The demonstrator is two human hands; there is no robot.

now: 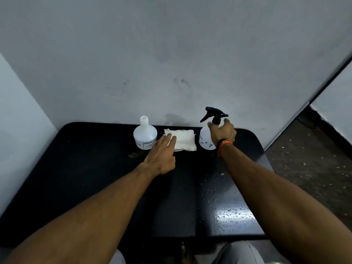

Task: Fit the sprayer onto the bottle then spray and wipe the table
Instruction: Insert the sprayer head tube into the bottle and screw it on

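Note:
A clear spray bottle with a black trigger sprayer fitted on top stands upright at the back right of the black table. My right hand wraps around its neck and shoulder from behind. A folded white cloth lies flat at the back middle. My left hand reaches out with fingers straight, the fingertips resting on the cloth's left edge. Spray droplets cover the table's front right part.
A second white bottle with an open neck and a label stands left of the cloth, close to my left fingers. A grey wall rises right behind the table. The speckled floor lies beyond the table's right edge.

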